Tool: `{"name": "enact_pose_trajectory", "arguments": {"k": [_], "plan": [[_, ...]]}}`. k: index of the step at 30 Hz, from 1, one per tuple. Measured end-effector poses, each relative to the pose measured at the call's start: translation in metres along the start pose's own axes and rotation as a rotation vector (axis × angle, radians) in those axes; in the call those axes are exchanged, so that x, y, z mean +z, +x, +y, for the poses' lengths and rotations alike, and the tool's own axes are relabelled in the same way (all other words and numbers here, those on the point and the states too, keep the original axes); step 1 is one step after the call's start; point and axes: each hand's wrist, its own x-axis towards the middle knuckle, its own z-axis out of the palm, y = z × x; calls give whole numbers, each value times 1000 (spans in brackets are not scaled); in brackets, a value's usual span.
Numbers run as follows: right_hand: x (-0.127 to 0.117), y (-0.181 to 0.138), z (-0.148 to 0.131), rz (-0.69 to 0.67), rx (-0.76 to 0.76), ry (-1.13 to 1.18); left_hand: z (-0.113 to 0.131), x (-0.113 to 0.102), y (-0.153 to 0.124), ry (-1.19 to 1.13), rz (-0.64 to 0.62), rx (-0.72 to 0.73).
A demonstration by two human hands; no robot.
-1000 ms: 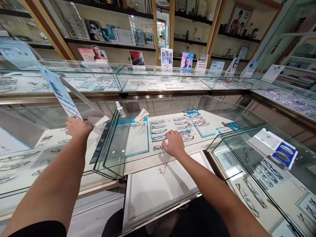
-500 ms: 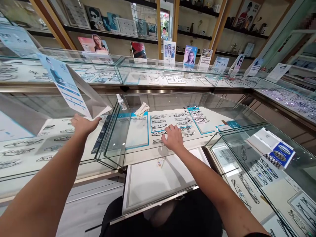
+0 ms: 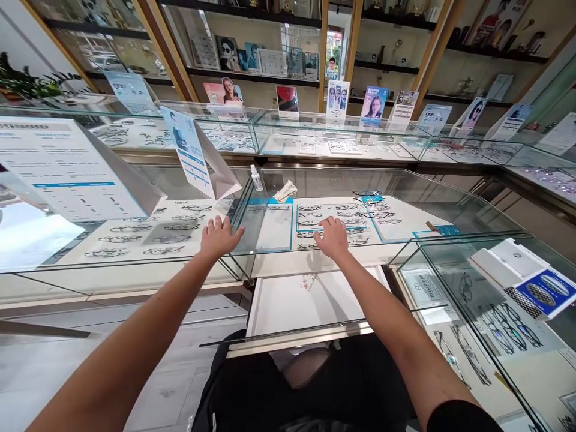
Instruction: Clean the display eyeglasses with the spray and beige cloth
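Observation:
My left hand [image 3: 220, 239] rests palm down on the left glass counter near its right end, fingers spread, holding nothing. The tented blue-and-white card [image 3: 186, 150] stands behind it, apart from the fingers. My right hand [image 3: 333, 237] is on or just above the middle glass case, its fingers slightly bent and apart with nothing in them. Rows of eyeglasses [image 3: 309, 215] lie under the glass, and the hand hides some frames. Below it, a white drawer [image 3: 274, 306] is pulled out, with a small patterned item [image 3: 308, 282] inside.
A white spray bottle [image 3: 256, 179] and a crumpled cloth [image 3: 285, 191] sit toward the back of the middle case. At left stands a large tented sign [image 3: 76, 168]. On the right case lies an open white-and-blue box [image 3: 546, 288]. Display counters with cards and shelves line the back.
My left hand has let go of the tented card and moved right and nearer to me on the glass. The view has turned left; my right hand stays over the middle case.

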Motion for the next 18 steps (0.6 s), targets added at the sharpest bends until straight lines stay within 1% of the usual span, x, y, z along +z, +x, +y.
{"name": "enact_pose_trajectory", "arguments": {"k": [3, 5, 7, 9, 11, 14, 18], "plan": [[-17, 24, 22, 13, 42, -15, 4, 1, -13, 1, 40, 17], [-38, 48, 49, 46, 82, -59, 4, 2, -16, -5, 58, 21], [-63, 75, 81, 58, 133, -125, 3, 3, -16, -12, 78, 26], [-85, 99, 113, 16, 175, -189, 2, 2, -15, -23, 99, 32], [-99, 118, 138, -59, 185, -240, 2, 2, -15, -32, 115, 31], [-105, 139, 159, -167, 183, -299, 3, 1, -15, -32, 118, 20], [-96, 156, 164, -248, 204, -368, 2, 1, -15, -29, 129, 21]]}}
